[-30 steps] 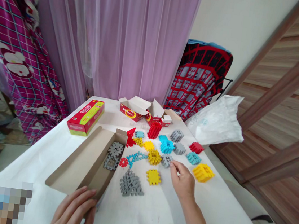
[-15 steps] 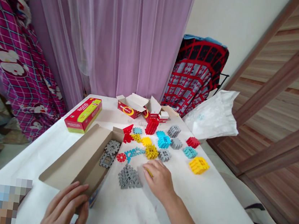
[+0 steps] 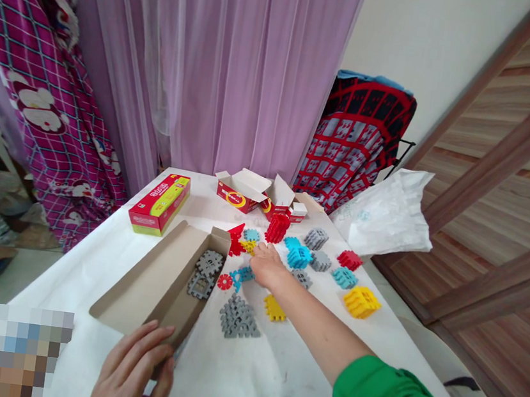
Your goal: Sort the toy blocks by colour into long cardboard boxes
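Note:
My left hand (image 3: 137,373) rests on the near end of an open cardboard box (image 3: 153,278) that holds grey toy pieces (image 3: 202,273). My right hand (image 3: 266,264), in a green sleeve, reaches forward over the yellow pieces (image 3: 248,246) in the middle of the pile; whether it grips one I cannot tell. Near it lie a red gear (image 3: 224,281), a blue piece (image 3: 242,275), a flat yellow piece (image 3: 275,308) and a grey triangular assembly (image 3: 237,318).
Red (image 3: 277,227), blue (image 3: 298,256), grey (image 3: 315,237) and yellow (image 3: 361,302) block clusters lie farther back and right. A closed red box (image 3: 160,203) and opened red boxes (image 3: 241,192) stand at the back. A white plastic bag (image 3: 389,214) hangs off the right edge.
My right hand moved from the near side of the pile, by the flat yellow piece, forward to the yellow pieces in the middle. The left hand stayed on the box.

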The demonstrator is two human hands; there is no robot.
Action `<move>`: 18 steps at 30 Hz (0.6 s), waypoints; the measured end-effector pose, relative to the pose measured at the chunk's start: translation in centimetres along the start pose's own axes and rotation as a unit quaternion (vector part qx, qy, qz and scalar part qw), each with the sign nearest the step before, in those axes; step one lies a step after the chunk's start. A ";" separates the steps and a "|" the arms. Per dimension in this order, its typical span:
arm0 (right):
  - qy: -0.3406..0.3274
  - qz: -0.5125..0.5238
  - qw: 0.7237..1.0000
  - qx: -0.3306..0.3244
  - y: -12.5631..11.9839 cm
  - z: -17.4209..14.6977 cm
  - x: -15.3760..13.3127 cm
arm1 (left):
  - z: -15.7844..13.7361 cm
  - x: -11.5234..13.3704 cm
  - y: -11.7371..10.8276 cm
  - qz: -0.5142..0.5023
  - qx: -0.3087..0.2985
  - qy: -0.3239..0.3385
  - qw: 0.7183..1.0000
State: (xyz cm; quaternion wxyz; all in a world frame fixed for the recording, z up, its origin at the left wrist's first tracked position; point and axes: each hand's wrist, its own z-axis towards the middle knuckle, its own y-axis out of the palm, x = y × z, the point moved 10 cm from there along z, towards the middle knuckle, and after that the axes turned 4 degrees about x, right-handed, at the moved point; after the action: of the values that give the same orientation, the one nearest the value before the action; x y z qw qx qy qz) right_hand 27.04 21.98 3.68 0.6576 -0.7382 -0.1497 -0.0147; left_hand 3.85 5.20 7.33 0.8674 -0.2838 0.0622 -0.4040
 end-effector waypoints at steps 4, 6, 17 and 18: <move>0.001 0.007 1.000 -0.009 -0.2 0.0 0.3 | -0.1 0.2 0.0 -0.004 -0.008 -0.009 1.000; 0.001 0.015 1.000 -0.010 -0.7 -0.1 0.6 | 0.2 0.3 -0.2 -0.005 -0.003 -0.013 1.000; 0.032 0.176 0.980 0.093 -6.0 -2.8 5.0 | 1.0 0.7 -0.5 -0.001 0.013 -0.008 1.000; 0.031 0.219 0.969 0.114 -6.3 -3.2 5.0 | 1.0 0.7 -0.5 0.000 0.013 -0.006 1.000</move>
State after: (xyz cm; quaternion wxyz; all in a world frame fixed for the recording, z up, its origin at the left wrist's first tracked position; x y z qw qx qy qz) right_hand 30.86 20.48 11.31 0.7288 -0.6725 0.0358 0.1239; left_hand 4.34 4.83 8.55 0.8713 -0.2747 0.0513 -0.4033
